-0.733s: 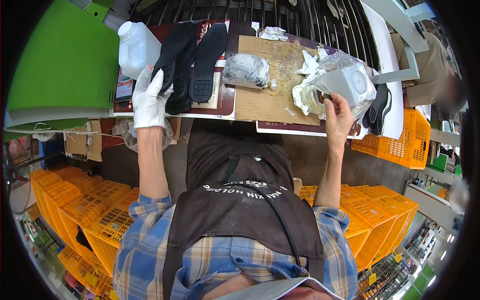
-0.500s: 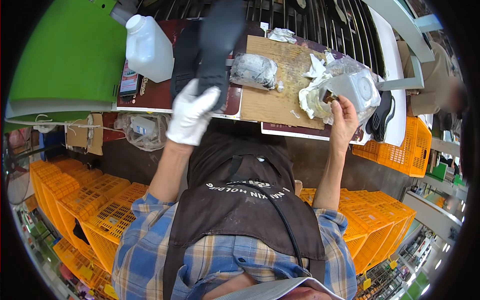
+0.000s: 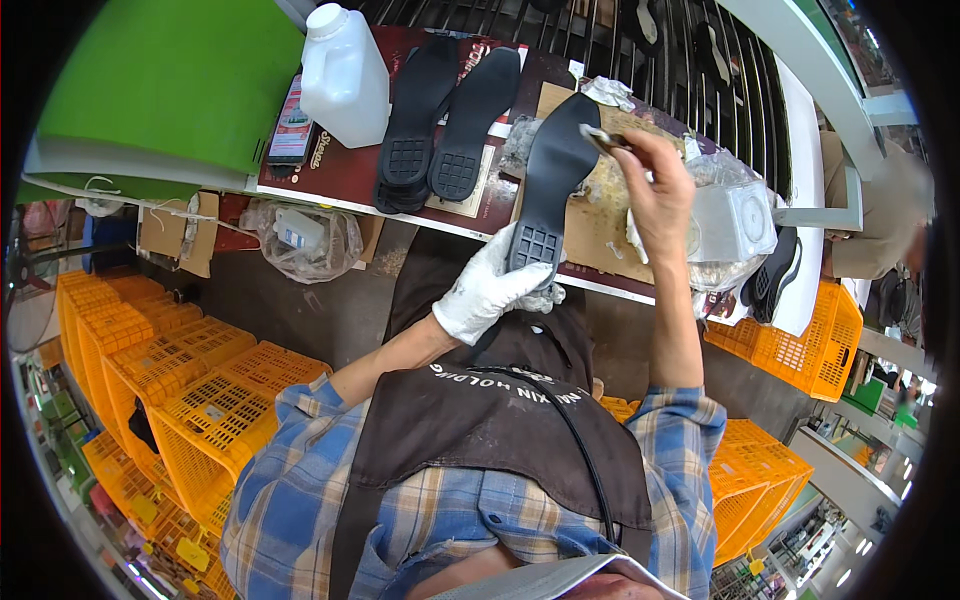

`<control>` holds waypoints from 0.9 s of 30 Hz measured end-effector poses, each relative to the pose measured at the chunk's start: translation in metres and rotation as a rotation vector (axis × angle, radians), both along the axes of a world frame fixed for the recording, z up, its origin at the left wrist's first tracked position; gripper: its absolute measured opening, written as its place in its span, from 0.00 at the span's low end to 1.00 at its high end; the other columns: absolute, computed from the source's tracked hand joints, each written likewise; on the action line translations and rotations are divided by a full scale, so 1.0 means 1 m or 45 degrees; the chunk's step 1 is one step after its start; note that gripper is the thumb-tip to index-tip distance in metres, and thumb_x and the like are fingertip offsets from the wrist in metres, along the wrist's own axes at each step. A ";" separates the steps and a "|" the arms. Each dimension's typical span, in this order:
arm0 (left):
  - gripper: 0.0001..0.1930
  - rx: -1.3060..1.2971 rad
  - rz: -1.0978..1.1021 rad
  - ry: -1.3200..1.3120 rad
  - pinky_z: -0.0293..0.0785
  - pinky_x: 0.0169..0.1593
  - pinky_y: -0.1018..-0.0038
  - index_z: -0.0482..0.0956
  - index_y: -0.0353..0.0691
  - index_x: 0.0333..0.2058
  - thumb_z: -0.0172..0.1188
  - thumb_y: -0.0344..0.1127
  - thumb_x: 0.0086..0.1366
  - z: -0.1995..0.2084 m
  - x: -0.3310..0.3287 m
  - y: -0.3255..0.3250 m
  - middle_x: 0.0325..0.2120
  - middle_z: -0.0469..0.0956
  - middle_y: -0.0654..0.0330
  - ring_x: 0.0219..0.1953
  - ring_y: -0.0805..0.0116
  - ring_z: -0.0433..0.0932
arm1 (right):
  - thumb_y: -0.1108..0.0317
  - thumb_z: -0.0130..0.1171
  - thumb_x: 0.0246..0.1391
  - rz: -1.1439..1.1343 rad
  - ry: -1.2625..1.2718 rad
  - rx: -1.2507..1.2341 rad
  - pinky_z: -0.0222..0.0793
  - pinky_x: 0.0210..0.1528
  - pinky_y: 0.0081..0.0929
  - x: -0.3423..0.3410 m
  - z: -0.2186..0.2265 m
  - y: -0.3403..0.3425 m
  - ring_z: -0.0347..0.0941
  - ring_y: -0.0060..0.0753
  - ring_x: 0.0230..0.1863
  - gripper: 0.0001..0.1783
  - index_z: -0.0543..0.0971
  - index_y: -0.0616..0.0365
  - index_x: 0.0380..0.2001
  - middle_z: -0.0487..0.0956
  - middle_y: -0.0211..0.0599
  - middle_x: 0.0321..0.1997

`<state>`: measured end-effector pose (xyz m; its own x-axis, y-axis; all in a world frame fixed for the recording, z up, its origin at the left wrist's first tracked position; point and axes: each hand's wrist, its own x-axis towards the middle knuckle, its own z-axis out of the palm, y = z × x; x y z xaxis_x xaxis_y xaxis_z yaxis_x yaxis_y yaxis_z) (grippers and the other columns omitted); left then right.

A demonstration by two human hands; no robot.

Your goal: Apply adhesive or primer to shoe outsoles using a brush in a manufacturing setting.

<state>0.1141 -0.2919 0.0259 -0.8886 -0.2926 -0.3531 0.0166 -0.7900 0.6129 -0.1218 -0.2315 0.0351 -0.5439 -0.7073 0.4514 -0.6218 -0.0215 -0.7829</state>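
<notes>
My left hand (image 3: 490, 295), in a white glove, grips a black shoe sole (image 3: 555, 165) by its heel, where a grid of square hollows shows. The sole slants up and away over the cardboard sheet. In my bare right hand (image 3: 660, 195) is a small brush (image 3: 602, 140), pinched between thumb and fingers. Its pale tip lies at the right edge of the sole's front part; whether it touches is hard to tell. To the left, a stack of black soles (image 3: 412, 115) lies beside another black sole (image 3: 477, 120). A clear plastic tub (image 3: 735, 222) in crumpled film stands right of my right hand.
A white jug (image 3: 345, 85) and a phone (image 3: 290, 130) stand at the table's left. Glue-stained cardboard (image 3: 605, 230) lies under the work. Beyond runs a dark roller rack (image 3: 560, 35) with soles. Orange crates (image 3: 225, 405) flank me; another person (image 3: 865, 200) is at far right.
My left hand has brought a sole from the left to the middle, heel toward me. My right hand has lifted the brush from the tub up to the sole. The view has shifted slightly.
</notes>
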 end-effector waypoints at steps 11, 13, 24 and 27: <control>0.24 0.046 0.000 -0.010 0.82 0.40 0.73 0.63 0.37 0.58 0.59 0.30 0.65 0.002 0.002 -0.006 0.46 0.75 0.55 0.40 0.63 0.82 | 0.75 0.66 0.50 0.298 -0.179 0.496 0.72 0.34 0.23 0.035 0.023 -0.002 0.77 0.26 0.29 0.11 0.82 0.63 0.38 0.81 0.37 0.30; 0.24 0.051 -0.021 0.002 0.82 0.40 0.73 0.63 0.37 0.58 0.59 0.30 0.64 0.001 0.002 -0.007 0.46 0.75 0.55 0.40 0.63 0.82 | 0.72 0.65 0.51 0.227 -0.505 0.500 0.72 0.34 0.23 0.019 0.017 -0.011 0.76 0.28 0.27 0.10 0.83 0.62 0.37 0.81 0.38 0.27; 0.26 0.029 -0.037 0.063 0.81 0.42 0.73 0.62 0.35 0.58 0.59 0.31 0.63 0.000 0.009 -0.014 0.47 0.75 0.54 0.41 0.62 0.82 | 0.71 0.65 0.52 -0.171 -0.011 0.507 0.72 0.35 0.20 -0.030 0.010 -0.024 0.79 0.23 0.31 0.10 0.83 0.64 0.37 0.83 0.39 0.30; 0.29 0.050 -0.024 0.028 0.81 0.42 0.72 0.59 0.34 0.60 0.59 0.30 0.63 0.004 0.015 -0.016 0.46 0.74 0.53 0.40 0.62 0.82 | 0.71 0.65 0.53 -0.126 -0.070 0.404 0.73 0.36 0.21 -0.044 0.010 -0.030 0.79 0.24 0.31 0.10 0.83 0.64 0.37 0.84 0.39 0.30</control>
<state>0.1289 -0.3077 0.0295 -0.9015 -0.2624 -0.3442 0.0150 -0.8138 0.5810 -0.1657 -0.2614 0.0451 -0.6341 -0.7508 0.1852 -0.5657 0.2871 -0.7730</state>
